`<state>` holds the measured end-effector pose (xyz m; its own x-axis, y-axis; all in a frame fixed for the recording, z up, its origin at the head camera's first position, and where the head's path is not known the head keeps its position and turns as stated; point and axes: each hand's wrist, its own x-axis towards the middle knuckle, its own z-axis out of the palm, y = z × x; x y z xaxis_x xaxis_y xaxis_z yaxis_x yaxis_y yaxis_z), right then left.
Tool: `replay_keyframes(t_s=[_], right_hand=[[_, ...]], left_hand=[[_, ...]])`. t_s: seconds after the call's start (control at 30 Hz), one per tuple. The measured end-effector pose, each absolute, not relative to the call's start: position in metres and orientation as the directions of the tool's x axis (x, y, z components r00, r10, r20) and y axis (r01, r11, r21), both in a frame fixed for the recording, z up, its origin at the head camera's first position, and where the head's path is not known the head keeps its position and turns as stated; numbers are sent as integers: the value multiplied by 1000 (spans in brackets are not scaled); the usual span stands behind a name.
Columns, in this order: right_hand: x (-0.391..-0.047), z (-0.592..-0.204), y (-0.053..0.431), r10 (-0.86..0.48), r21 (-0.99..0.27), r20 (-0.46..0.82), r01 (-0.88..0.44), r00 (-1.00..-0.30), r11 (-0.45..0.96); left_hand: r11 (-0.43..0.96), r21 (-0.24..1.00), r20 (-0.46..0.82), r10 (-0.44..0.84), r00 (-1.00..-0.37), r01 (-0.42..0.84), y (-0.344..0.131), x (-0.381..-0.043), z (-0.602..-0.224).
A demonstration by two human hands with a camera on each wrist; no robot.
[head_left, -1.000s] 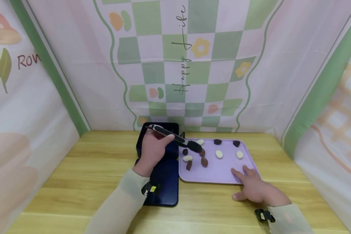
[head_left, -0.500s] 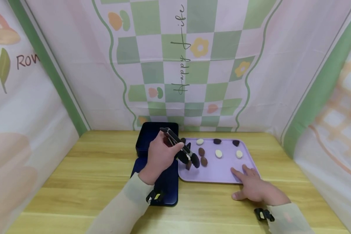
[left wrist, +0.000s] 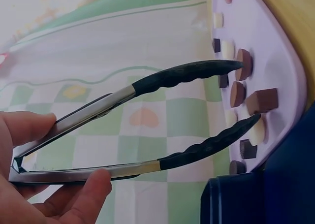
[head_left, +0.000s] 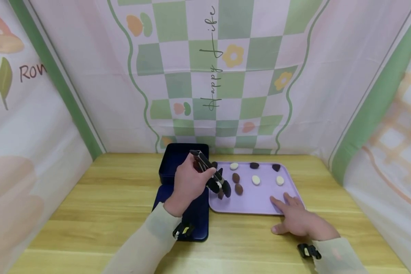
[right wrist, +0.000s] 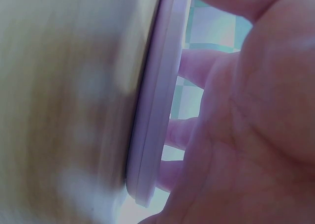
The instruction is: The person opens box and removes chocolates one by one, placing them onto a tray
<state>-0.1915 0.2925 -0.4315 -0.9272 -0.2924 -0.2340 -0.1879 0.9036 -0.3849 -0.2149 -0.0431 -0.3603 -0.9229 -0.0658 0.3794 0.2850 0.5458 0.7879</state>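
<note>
Near the box, my left hand (head_left: 188,184) holds a pair of tongs (left wrist: 78,123), thumb on one arm and fingers on the other. The tongs are spread, their black wavy tips pointing down at the lilac tray (head_left: 253,207). In the left wrist view, a brown block-shaped chocolate (left wrist: 263,101) lies between the tips. One tip overlaps a round brown chocolate (left wrist: 244,61), the other reaches a white chocolate (left wrist: 257,133). My right hand (head_left: 301,220) rests at the tray's near right corner, fingers spread over the rim and thumb off to the side.
A dark blue box (head_left: 169,177) stands at the tray's left, its flat lid (head_left: 198,224) laid toward me. More chocolates lie on the tray: white (head_left: 256,180), dark (head_left: 254,165) and brown (head_left: 238,189). A patterned curtain (head_left: 267,95) closes off the back of the wooden table (head_left: 99,213).
My left hand has moved right and slightly toward me. The tongs have swung from lying sideways over the tray to pointing down around the block-shaped chocolate. My right hand stays put.
</note>
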Motion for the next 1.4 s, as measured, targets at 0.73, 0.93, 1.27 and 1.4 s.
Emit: replay_keyframes(t_s=[0.73,0.93,1.27,1.4], right_hand=[[-195,-436,294,-279,-387,-243,-170,-929,906],[-194,-435,294,-270,-387,-253,-158,-929,908],[-195,-435,294,-265,-361,-254,-163,-930,918],[-194,-434,293,-278,-353,-237,-184,-931,918]], left_hand=[[393,896,273,-117,-955,208,-53,-224,-346],[148,974,190,-133,-973,170,-55,-230,-343],[50,996,83,-129,-988,77,-12,-234,-364],[98,994,63,-128,-990,51,4,-234,-372]])
